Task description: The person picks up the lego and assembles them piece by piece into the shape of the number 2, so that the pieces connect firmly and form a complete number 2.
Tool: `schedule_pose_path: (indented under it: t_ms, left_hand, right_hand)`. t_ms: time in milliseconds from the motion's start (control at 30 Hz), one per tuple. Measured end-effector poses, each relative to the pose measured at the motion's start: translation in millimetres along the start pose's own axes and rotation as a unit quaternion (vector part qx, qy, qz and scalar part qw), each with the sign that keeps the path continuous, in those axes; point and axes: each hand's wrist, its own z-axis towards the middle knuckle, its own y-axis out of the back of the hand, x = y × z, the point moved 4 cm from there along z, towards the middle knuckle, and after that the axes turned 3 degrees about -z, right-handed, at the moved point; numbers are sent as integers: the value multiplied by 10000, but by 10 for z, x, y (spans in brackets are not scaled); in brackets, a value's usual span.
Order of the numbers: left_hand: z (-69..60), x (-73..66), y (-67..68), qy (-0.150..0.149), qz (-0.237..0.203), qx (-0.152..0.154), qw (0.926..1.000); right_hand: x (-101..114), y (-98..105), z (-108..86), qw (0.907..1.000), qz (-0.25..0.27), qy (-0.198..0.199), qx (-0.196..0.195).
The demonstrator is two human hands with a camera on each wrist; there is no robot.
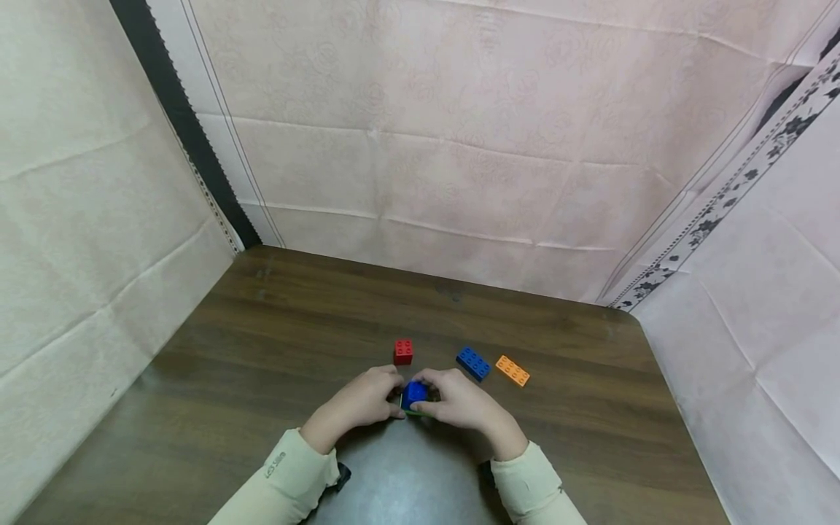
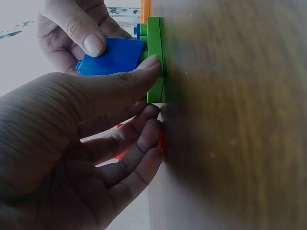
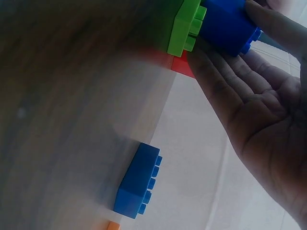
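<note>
Low over the table, a blue brick [image 1: 413,394] stands on the studs of a flat green brick [image 2: 155,48]. My right hand [image 1: 459,399] pinches the blue brick between thumb and fingers. With thumb and fingertips, my left hand [image 1: 364,397] grips the edge of the green brick; its remaining fingers are bent loosely. Green studs [image 3: 195,27] show beside the blue brick, which looks slightly tilted in the left wrist view. Whether the two are fully pressed together I cannot tell. The hands cover most of the green brick in the head view.
A red brick [image 1: 403,352] stands just beyond my hands. Farther right lie a second, longer blue brick [image 1: 473,364] and a flat orange brick [image 1: 512,370]. Pale cloth [image 1: 459,146] hangs behind the brown wooden table [image 1: 315,306] and along both sides.
</note>
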Motion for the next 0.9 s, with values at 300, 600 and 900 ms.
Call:
schedule_pose_path:
  t_ms: [300,600,900]
  left_hand:
    - [-5,-19,-1,113,6,17,9999]
    - [-12,-40,-1,174,-20,3,9998]
    - [-13,-46,-5,230,17,-1,9997]
  right_hand:
    - [-3,-4,2,10000,-64,27,24]
    - [-6,-14,5,9999,-86,-32,65]
    - [20,-40,40,9994,-356,7,34]
